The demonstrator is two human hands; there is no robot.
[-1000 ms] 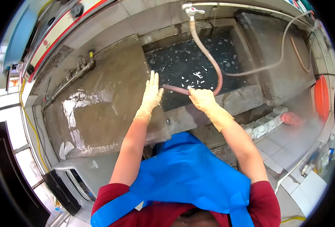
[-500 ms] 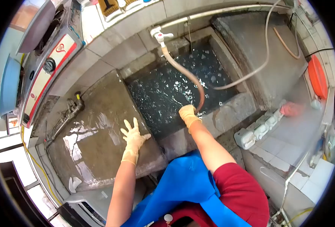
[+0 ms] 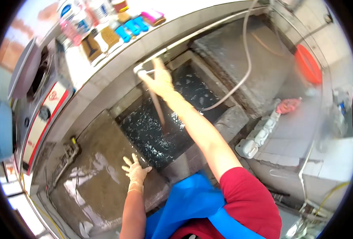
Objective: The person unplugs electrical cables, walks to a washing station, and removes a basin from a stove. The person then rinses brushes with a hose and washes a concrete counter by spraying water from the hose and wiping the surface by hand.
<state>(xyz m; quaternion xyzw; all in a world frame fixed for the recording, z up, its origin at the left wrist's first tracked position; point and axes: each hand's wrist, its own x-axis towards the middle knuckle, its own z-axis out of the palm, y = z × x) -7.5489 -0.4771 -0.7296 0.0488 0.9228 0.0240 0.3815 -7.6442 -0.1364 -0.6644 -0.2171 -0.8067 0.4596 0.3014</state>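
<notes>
My right hand [image 3: 161, 81], in a pale rubber glove, is at the white tap [image 3: 138, 70] on the wall pipe. Its thumb and fingers are around the tap's lever, somewhat blurred. From the tap a brownish hose [image 3: 157, 106] hangs down into the dark, rippling water [image 3: 144, 133] of a concrete basin [image 3: 228, 119]. My left hand [image 3: 136, 172], gloved alike, rests with spread fingers on the wet concrete slab [image 3: 100, 139] left of the basin. It holds nothing.
Brushes [image 3: 109, 36] and bottles stand on the tiled ledge behind. A gas stove [image 3: 41, 123] is at left, an orange basin [image 3: 308, 63] at right. A pale hose [image 3: 246, 51] curves into the water. White plastic containers [image 3: 260, 137] line the right ledge.
My right hand has let go of the hose end at the water and moved up to the tap. My left hand stays spread on the slab. The view has shifted.
</notes>
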